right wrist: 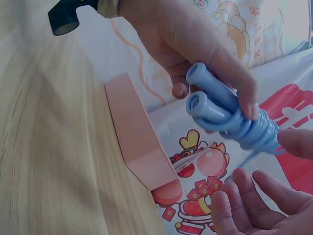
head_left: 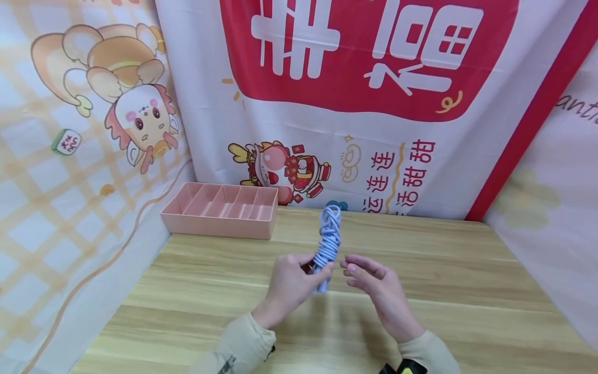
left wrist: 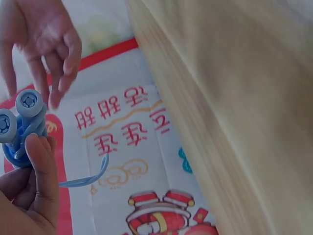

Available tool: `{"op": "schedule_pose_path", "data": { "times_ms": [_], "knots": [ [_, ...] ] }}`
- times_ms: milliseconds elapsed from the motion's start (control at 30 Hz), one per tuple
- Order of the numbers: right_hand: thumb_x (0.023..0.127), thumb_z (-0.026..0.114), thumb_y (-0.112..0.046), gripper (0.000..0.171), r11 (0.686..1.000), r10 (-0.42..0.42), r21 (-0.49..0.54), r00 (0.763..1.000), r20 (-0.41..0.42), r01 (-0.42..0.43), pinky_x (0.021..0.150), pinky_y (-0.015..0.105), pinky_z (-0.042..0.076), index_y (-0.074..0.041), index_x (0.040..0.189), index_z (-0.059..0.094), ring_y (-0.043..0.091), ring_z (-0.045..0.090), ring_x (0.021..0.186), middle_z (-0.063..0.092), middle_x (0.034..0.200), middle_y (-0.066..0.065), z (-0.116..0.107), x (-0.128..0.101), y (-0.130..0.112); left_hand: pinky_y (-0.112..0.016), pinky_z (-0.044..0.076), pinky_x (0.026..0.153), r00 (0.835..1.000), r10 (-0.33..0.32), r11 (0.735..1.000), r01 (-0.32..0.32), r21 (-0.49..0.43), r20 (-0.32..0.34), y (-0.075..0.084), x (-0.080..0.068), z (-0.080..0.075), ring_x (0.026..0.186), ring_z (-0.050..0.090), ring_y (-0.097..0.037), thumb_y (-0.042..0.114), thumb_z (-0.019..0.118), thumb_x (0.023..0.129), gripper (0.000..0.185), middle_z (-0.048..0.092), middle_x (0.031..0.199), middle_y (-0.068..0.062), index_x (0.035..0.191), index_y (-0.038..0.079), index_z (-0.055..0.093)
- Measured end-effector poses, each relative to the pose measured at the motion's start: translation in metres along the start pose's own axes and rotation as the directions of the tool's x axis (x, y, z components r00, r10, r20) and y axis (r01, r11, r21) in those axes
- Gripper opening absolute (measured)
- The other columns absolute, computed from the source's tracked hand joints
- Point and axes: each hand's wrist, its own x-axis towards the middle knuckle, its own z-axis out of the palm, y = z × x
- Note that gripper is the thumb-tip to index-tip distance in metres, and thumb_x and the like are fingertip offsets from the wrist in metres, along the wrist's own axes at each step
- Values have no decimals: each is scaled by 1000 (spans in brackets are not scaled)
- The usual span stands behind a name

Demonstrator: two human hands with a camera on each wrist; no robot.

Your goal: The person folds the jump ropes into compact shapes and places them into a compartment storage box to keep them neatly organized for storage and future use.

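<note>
Skipping rope [head_left: 328,244], pale blue and wound into a bundle around its two handles, is held upright above the bench [head_left: 467,291] by the left hand [head_left: 289,284], whose fingers and thumb are curled round its lower end. The right hand [head_left: 374,288] is kept just beside the bundle, fingers relaxed and spread, nothing gripped. A pink divided tray [head_left: 219,210] is seen at the back left of the bench, against a printed cloth backdrop [head_left: 420,156].

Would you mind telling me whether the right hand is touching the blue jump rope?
Apart: the head view shows a gap between the right hand and the blue jump rope.
</note>
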Motion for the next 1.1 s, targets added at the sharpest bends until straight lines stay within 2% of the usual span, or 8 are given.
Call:
{"op": "schedule_pose_path", "data": {
  "times_ms": [167, 400, 500, 633, 667, 800, 967, 1100],
  "knots": [
    [92, 71, -15, 40, 1000, -2, -11, 1000, -28, 2, 97, 45, 47, 7, 123, 60, 28, 62, 107, 66, 119, 17, -10, 0, 1, -26, 49, 41, 998, -61, 998, 61, 23, -8, -11, 14, -26, 51, 59, -6, 31, 78, 86, 26, 69, 74, 8, 96, 7, 77],
    [94, 69, -16, 36, 998, -54, -14, 997, -52, 54, 93, 40, 50, 7, 121, 63, 24, 64, 104, 67, 117, 14, -37, -3, -3, -27, 45, 38, 995, -64, 977, 77, 201, -70, -34, 37, -61, 46, 55, -7, 35, 77, 86, 29, 66, 66, 6, 91, 7, 78],
    [95, 68, -17, 33, 997, -76, -20, 996, -54, 75, 92, 38, 51, 5, 120, 64, 22, 64, 103, 68, 116, 12, -48, -4, -5, -28, 46, 39, 993, -89, 966, 106, 235, -83, -43, 45, -74, 48, 57, -9, 37, 77, 86, 36, 69, 71, 0, 99, 4, 77],
    [96, 66, -17, 34, 996, -87, -23, 995, -54, 86, 92, 37, 51, 5, 121, 63, 21, 64, 103, 69, 114, 8, -60, -6, -6, -28, 48, 45, 988, -133, 953, 150, 263, -80, -58, 55, -92, 51, 59, -11, 40, 75, 87, 44, 71, 75, -4, 105, 0, 75],
    [96, 66, -17, 35, 996, -90, -22, 994, -56, 88, 92, 38, 51, 7, 123, 62, 21, 64, 103, 69, 114, 8, -63, -6, -6, -28, 48, 51, 988, -136, 948, 152, 280, -77, -62, 59, -96, 55, 59, -12, 40, 75, 88, 44, 71, 74, -4, 103, -1, 75],
    [97, 65, -16, 35, 996, -91, -9, 993, -69, 90, 92, 38, 51, 7, 123, 62, 21, 64, 104, 69, 115, 9, -72, -8, -7, -31, 43, 51, 983, -177, 927, 180, 330, -38, -75, 73, -110, 56, 56, -17, 38, 72, 90, 39, 66, 66, -2, 94, 0, 77],
    [98, 63, -14, 25, 995, -95, 11, 992, -79, 96, 91, 37, 51, 0, 117, 68, 21, 64, 104, 69, 115, 11, -80, -10, -7, -28, 40, 44, 942, -333, 890, 296, 347, 50, -86, 92, -121, 49, 57, -20, 44, 69, 91, 41, 61, 57, -2, 82, 5, 75],
    [98, 62, -13, 26, 994, -101, 20, 991, -87, 103, 90, 37, 52, 4, 118, 66, 21, 64, 103, 68, 116, 13, -84, -11, -8, -28, 40, 46, 911, -404, 861, 346, 373, 86, -93, 105, -123, 51, 60, -22, 49, 70, 88, 45, 62, 57, -3, 77, 6, 73]
  ]
}}
